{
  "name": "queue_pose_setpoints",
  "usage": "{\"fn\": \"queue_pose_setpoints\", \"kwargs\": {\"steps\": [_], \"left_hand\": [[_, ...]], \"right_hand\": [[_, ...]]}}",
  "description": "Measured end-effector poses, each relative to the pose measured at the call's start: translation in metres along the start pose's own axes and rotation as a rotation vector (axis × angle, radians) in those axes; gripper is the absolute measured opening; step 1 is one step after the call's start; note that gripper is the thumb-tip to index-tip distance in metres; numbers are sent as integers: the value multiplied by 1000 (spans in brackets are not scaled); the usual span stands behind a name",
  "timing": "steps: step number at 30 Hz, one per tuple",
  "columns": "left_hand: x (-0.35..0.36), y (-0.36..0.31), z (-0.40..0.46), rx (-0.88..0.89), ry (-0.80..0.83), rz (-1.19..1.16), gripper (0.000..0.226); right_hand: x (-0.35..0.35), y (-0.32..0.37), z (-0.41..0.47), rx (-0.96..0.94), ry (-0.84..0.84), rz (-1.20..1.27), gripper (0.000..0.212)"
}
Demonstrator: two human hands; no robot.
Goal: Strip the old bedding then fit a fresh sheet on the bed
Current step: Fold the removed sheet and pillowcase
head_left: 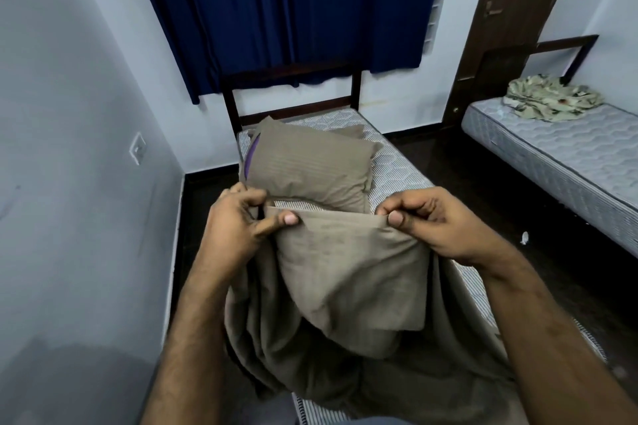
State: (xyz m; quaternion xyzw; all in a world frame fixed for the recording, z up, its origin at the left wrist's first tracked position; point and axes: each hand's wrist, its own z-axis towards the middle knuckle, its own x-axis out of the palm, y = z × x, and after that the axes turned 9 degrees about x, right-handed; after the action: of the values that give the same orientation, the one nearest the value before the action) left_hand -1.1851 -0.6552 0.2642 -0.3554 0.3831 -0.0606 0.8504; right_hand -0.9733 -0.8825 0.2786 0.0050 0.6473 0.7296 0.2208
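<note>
Lower centre of frame: a loose heap of taupe-brown, faintly striped cotton bedding (345, 338) lies on the near end of the grey-and-white quilted mattress (400, 176), with dark folds falling toward the bottom edge. It looks soft, limp and crumpled; the part lifted clear hangs as a flat flap with a straight top hem.

Centre of frame: both hands hold that hem. The left hand (238, 221) pinches its left end, thumb laid flat on the near face and curled fingers behind. The right hand (431, 217) pinches the right end in the same way. Nothing else is in either hand. The two pinches sit well apart, so the edge is drawn taut and level between them. Judgement: the cloth is held this way to find an edge and spread it, or to gather it for lifting off. Whether this is the old sheet or the fresh one cannot be told.

Just above the hands: a plump pillow in a matching taupe striped case (307, 166) lies on the bare mattress, a strip of purple showing at its left opening.

Upper centre: dark wooden headboard (293, 79), and behind it a deep blue curtain (293, 0).

Right of frame: a second bare quilted mattress (559, 155) carries a crumpled pale green patterned cloth (549, 98), by a dark brown door (511, 10).
</note>
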Motion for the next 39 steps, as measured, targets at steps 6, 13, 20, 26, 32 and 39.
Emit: {"fn": "queue_pose_setpoints", "kwargs": {"steps": [6, 13, 20, 26, 32, 39], "left_hand": [[10, -35, -13, 32, -96, -681, 55], [36, -78, -19, 175, 16, -804, 35], [32, -92, -17, 232, 174, -693, 44], [27, -91, -19, 154, 147, -365, 40], [31, -70, -8, 51, 106, 115, 57], [35, -63, -1, 211, 73, -59, 33]], "right_hand": [[0, -17, 17, 0, -164, -36, 12], [36, -27, 39, -4, -268, -107, 14], [29, -26, 43, 11, -414, -180, 15], [29, -14, 32, -32, -461, -149, 13], [41, -6, 19, -24, -312, -209, 17], [45, -8, 5, -62, -233, -24, 16]]}}
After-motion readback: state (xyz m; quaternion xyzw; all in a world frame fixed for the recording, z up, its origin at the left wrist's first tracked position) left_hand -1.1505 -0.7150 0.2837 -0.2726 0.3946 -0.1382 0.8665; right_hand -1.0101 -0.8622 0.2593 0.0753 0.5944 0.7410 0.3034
